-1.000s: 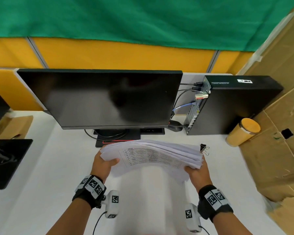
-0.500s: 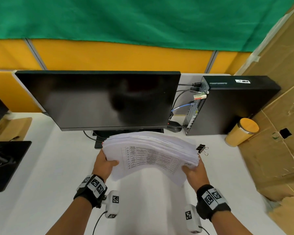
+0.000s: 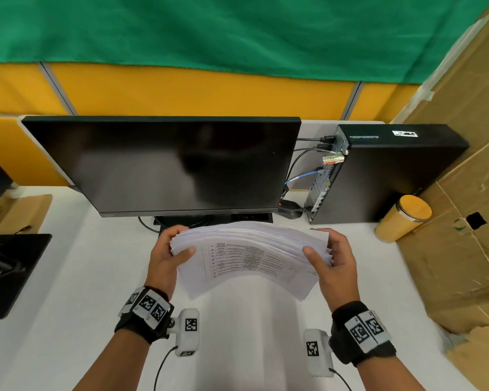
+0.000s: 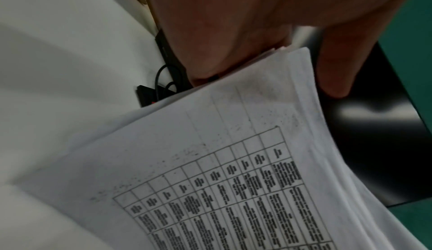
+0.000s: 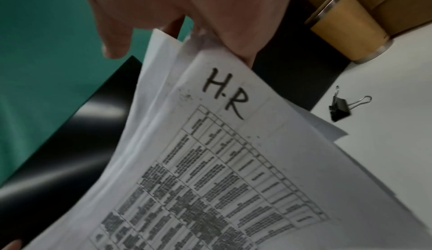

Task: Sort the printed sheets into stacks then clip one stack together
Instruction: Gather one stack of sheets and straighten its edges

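Note:
A thick stack of printed sheets (image 3: 249, 252) is lifted off the white desk, tilted with its printed table facing me. My left hand (image 3: 170, 249) grips its left edge, thumb on the near face. My right hand (image 3: 328, 255) grips the right edge the same way. The left wrist view shows the sheets (image 4: 233, 171) pinched under my left hand (image 4: 245, 41). In the right wrist view the facing sheet (image 5: 222, 161) bears a handwritten "H.R", held by my right hand (image 5: 198, 14). A black binder clip (image 5: 340, 108) lies on the desk; the head view hides it behind my right hand.
A black monitor (image 3: 167, 165) stands just behind the sheets, with a black computer case (image 3: 393, 170) to its right. An orange cylindrical container (image 3: 404, 218) stands beside cardboard (image 3: 463, 221) along the right. A black device (image 3: 9, 266) lies at the left on the desk (image 3: 68, 277).
Both hands have raised the stack and tilted it up toward me, shifting from under its near edge to its two sides. My right hand now covers the binder clip in the head view.

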Available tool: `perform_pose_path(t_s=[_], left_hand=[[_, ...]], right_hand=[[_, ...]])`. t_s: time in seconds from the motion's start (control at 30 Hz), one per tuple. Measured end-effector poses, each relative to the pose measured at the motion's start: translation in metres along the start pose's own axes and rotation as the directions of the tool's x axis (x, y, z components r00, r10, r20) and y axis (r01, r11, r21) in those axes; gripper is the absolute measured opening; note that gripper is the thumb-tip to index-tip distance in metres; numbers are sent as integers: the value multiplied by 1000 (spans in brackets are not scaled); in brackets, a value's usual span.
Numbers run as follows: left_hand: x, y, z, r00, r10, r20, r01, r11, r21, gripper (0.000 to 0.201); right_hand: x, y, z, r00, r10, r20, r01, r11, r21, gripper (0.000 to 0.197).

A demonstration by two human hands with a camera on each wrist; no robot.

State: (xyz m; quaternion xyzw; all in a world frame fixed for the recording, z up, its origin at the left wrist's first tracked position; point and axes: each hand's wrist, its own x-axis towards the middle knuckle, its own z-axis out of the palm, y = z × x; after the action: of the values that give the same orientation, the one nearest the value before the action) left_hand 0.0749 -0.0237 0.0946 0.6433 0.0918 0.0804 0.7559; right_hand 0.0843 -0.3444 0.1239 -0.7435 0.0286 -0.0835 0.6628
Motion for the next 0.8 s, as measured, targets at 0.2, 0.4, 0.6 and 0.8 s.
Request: perform_pose_path(t_s=[0.2,0.4,0.6,0.8], left_hand=[[7,5,9,993,6,-115,9,991,137,20],[8,4,11,988,6,-155,23,982,185,13],[7,3,12,985,-11,-171,41,985,168,13],[7,3,10,985,-13,-169,45,982,186,15]], right_hand=[[9,2,5,992,-44,-115,35,996,-83,7],[7,10,-6,998,-2,-69,-1,999,-43,20],[14,11,3,987,59,-146,-72,994,-85,17],[20,8,5,980,42,-195,-60,995,-85,17]])
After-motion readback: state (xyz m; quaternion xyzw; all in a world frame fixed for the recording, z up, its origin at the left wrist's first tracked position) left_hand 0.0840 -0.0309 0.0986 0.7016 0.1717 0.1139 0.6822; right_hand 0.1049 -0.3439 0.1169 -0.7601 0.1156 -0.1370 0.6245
